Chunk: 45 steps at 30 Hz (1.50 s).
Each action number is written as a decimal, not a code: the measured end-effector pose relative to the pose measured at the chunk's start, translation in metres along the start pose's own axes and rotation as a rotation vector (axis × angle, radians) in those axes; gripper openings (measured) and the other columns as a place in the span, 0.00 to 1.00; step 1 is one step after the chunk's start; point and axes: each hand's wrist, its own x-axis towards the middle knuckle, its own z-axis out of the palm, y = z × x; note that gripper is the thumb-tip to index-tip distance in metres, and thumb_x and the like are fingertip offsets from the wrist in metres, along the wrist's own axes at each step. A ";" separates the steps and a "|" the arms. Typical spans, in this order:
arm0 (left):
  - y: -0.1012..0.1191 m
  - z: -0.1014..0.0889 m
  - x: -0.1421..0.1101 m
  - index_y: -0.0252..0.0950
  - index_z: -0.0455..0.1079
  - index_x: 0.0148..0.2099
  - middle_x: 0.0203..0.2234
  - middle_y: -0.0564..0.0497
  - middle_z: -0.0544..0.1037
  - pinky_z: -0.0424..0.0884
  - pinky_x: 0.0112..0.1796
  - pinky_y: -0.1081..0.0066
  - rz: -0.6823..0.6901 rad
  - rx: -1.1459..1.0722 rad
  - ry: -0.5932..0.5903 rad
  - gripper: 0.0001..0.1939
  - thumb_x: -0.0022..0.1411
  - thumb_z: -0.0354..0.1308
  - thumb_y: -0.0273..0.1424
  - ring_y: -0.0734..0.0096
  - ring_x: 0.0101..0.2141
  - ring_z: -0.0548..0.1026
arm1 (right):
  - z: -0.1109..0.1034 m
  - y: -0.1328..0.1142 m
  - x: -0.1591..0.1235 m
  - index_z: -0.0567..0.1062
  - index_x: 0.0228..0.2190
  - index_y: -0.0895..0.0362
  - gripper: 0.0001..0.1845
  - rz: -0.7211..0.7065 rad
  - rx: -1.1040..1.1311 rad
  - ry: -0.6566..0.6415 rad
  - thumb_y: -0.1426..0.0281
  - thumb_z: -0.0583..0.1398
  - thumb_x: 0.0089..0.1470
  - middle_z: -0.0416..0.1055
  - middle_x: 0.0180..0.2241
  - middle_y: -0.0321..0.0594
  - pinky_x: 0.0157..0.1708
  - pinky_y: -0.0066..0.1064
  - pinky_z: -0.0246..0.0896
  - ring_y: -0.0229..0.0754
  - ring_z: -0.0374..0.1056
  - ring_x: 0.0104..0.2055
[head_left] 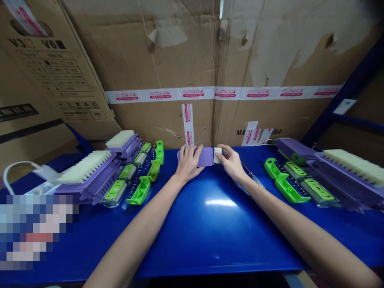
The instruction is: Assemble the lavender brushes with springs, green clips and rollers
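At the far middle of the blue table, my left hand (188,162) lies over a flat purple plastic piece (205,157) and grips it, fingers across its left part. My right hand (231,161) pinches a small whitish block (217,155) with a hint of green at its top. The block stands upright against the right end of the purple piece; whether the two are joined I cannot tell. Beside my right wrist lies a thin screwdriver-like tool (254,177), partly hidden by my forearm.
Purple housings with cream bristles stand left (87,167) and right (354,166). Green end caps (140,191), springs and clear-sided green-topped parts (115,192) lie in rows on both sides. Large cardboard boxes (168,60) wall off the back. A white cable (15,165) lies far left.
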 end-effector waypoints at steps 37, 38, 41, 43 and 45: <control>0.003 -0.002 0.000 0.32 0.56 0.61 0.49 0.37 0.67 0.53 0.56 0.47 0.011 -0.048 0.007 0.33 0.57 0.56 0.40 0.49 0.51 0.64 | -0.001 0.001 -0.003 0.69 0.42 0.55 0.20 -0.075 -0.131 -0.009 0.64 0.64 0.46 0.76 0.41 0.45 0.48 0.41 0.66 0.48 0.72 0.46; 0.003 -0.002 0.000 0.32 0.56 0.61 0.49 0.37 0.67 0.53 0.56 0.47 0.010 -0.046 0.007 0.33 0.57 0.56 0.40 0.49 0.51 0.64 | -0.001 0.000 -0.003 0.69 0.42 0.55 0.20 -0.084 -0.146 -0.014 0.64 0.64 0.47 0.76 0.41 0.45 0.48 0.41 0.66 0.48 0.72 0.46; 0.003 -0.002 -0.001 0.32 0.56 0.61 0.49 0.37 0.67 0.52 0.57 0.47 0.013 -0.043 0.029 0.33 0.57 0.56 0.39 0.49 0.52 0.64 | -0.001 -0.002 -0.003 0.70 0.42 0.55 0.19 -0.097 -0.173 -0.024 0.64 0.64 0.46 0.76 0.41 0.46 0.47 0.41 0.67 0.49 0.72 0.46; 0.002 -0.001 -0.002 0.32 0.55 0.61 0.49 0.37 0.66 0.52 0.57 0.47 0.016 -0.041 0.060 0.32 0.57 0.56 0.37 0.49 0.52 0.64 | 0.000 -0.005 -0.004 0.70 0.42 0.55 0.20 -0.117 -0.156 -0.030 0.64 0.64 0.46 0.76 0.41 0.45 0.48 0.41 0.66 0.48 0.72 0.45; 0.001 0.001 -0.002 0.32 0.55 0.61 0.49 0.37 0.66 0.52 0.57 0.47 0.020 -0.030 0.118 0.31 0.57 0.56 0.36 0.50 0.51 0.65 | 0.001 -0.008 -0.006 0.71 0.42 0.55 0.20 -0.135 -0.111 -0.032 0.62 0.64 0.47 0.76 0.40 0.43 0.47 0.40 0.66 0.47 0.73 0.44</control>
